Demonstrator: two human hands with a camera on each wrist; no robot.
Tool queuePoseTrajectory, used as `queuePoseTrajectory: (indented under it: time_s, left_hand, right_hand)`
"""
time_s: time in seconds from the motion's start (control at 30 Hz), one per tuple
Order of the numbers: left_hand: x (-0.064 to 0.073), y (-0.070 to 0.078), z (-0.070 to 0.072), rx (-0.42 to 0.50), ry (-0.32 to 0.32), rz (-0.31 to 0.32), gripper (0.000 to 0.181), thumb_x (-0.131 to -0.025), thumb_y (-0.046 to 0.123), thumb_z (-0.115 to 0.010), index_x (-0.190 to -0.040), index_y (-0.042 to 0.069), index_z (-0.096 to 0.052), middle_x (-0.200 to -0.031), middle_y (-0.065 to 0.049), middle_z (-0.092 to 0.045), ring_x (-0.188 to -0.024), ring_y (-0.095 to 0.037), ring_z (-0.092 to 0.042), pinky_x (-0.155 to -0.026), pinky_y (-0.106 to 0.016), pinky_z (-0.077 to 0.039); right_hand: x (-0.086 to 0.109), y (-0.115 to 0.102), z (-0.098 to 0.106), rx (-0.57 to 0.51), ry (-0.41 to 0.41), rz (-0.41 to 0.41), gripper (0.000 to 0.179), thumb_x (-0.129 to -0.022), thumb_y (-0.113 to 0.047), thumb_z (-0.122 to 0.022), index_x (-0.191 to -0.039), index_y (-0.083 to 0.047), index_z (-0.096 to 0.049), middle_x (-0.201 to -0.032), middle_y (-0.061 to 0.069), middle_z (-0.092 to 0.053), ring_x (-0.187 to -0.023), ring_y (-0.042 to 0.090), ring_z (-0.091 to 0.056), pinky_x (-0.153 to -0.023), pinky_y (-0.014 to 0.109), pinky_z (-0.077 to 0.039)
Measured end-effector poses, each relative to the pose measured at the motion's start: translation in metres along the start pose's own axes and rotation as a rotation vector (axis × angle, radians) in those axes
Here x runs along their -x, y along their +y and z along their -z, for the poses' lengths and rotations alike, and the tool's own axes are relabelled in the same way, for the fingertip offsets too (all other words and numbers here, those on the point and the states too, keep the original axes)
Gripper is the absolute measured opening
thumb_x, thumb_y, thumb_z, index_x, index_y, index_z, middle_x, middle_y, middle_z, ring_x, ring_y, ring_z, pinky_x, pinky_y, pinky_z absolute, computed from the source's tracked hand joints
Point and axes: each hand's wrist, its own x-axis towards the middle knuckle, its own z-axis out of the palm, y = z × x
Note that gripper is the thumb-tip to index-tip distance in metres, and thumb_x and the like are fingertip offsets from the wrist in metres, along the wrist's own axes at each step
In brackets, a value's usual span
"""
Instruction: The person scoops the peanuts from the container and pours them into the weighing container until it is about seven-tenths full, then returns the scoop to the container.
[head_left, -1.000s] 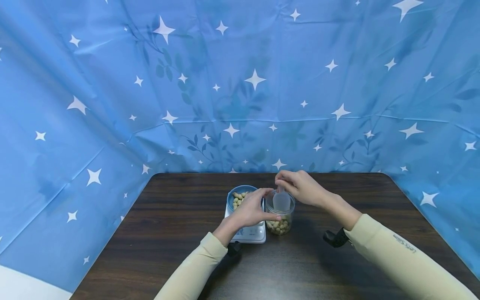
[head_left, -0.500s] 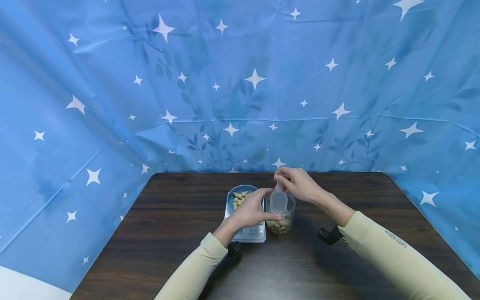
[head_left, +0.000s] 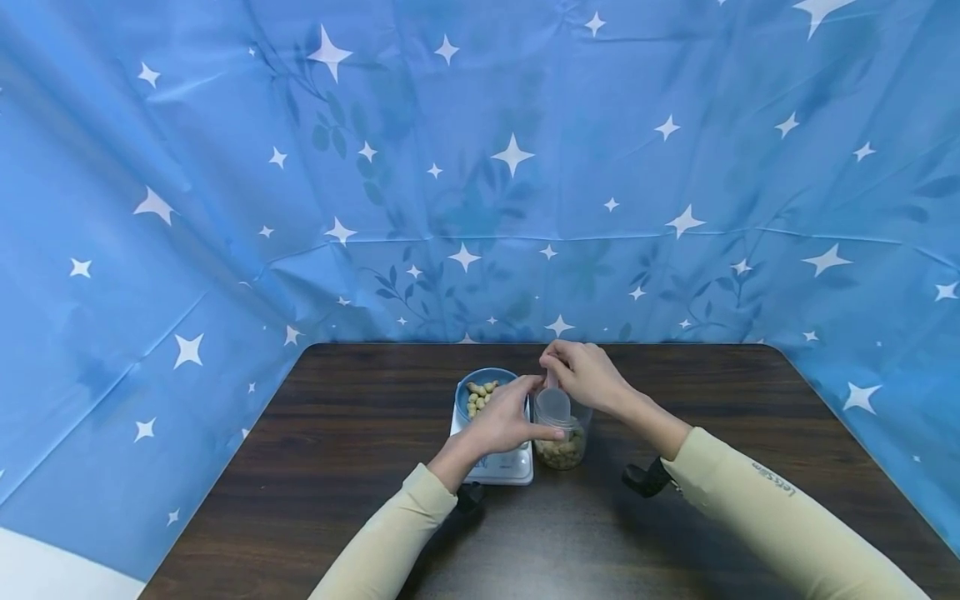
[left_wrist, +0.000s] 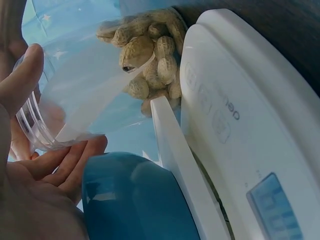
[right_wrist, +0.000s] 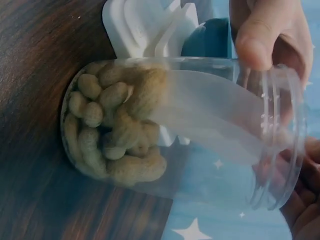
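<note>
A clear plastic jar (head_left: 579, 433) holds unshelled peanuts (right_wrist: 120, 130) in its lower part. My left hand (head_left: 501, 423) grips the jar near its threaded neck, thumb on the near side and fingers on the far side. From above, my right hand (head_left: 588, 375) pinches the handle of a translucent scoop (head_left: 553, 406) that reaches through the mouth of the jar. Down among the peanuts lies the scoop's lower end, as the right wrist view shows. Left of the jar, a blue bowl (left_wrist: 135, 200) with peanuts in it sits on a white digital scale (left_wrist: 235, 115).
Dark wood-grain table (head_left: 360, 475) lies under everything. A blue star-patterned cloth (head_left: 480, 200) hangs behind and to the sides. The scale's display (left_wrist: 275, 205) faces the near side, its digits unreadable. Scale and bowl stand close against the jar.
My right hand and forearm have shifted left, and the scoop's upper part has moved left with them inside the jar. My left hand keeps its place on the jar.
</note>
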Motion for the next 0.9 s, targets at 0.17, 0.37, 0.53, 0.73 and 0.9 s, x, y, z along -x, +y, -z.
queuePoseTrajectory:
  time_s: [0.17,0.37,0.53,0.73,0.9]
  left_hand:
    - [0.001,0.000,0.001,-0.005,0.001,-0.014,0.084,-0.086,0.047,-0.083,-0.153,0.011,-0.045,-0.140,-0.003,-0.056,-0.119,-0.016,-0.057,-0.093,-0.036,-0.051]
    - [0.001,-0.001,0.001,0.005,0.001,-0.018,0.083,-0.086,0.047,-0.083,-0.152,0.012,-0.046,-0.139,-0.002,-0.057,-0.119,-0.015,-0.056,-0.095,-0.036,-0.051]
    - [-0.001,-0.002,-0.001,0.004,0.009,-0.001,0.083,-0.085,0.047,-0.084,-0.150,0.011,-0.048,-0.140,-0.002,-0.058,-0.119,-0.014,-0.058,-0.095,-0.036,-0.051]
    - [-0.002,-0.002,-0.001,0.003,0.009,0.006,0.082,-0.085,0.046,-0.085,-0.150,0.011,-0.049,-0.139,-0.002,-0.058,-0.120,-0.015,-0.057,-0.097,-0.038,-0.050]
    - [-0.001,-0.001,-0.001,0.002,0.001,0.022,0.083,-0.086,0.048,-0.083,-0.151,0.010,-0.047,-0.141,-0.005,-0.057,-0.123,-0.018,-0.056,-0.098,-0.039,-0.050]
  right_hand:
    - [-0.001,0.005,0.003,-0.002,-0.048,0.081,0.015,-0.108,-0.017,-0.057,-0.104,-0.011,-0.069,-0.071,-0.005,-0.064,-0.051,0.007,-0.049,-0.051,0.029,-0.041]
    - [-0.001,0.012,0.010,-0.039,-0.098,0.192,0.013,-0.107,-0.016,-0.058,-0.106,-0.011,-0.069,-0.075,-0.009,-0.064,-0.061,0.011,-0.060,-0.057,0.030,-0.049]
    - [0.001,0.017,0.014,-0.083,-0.050,0.265,0.011,-0.106,-0.010,-0.058,-0.107,-0.011,-0.068,-0.075,-0.009,-0.066,-0.060,0.009,-0.060,-0.057,0.029,-0.049]
    - [0.000,0.023,0.019,-0.090,-0.034,0.344,0.012,-0.104,-0.003,-0.059,-0.107,-0.012,-0.068,-0.075,-0.007,-0.066,-0.060,0.008,-0.059,-0.057,0.028,-0.049]
    - [-0.001,0.022,0.017,-0.072,-0.171,0.361,0.012,-0.106,-0.007,-0.057,-0.108,-0.011,-0.068,-0.081,-0.008,-0.067,-0.058,0.006,-0.053,-0.057,0.029,-0.047]
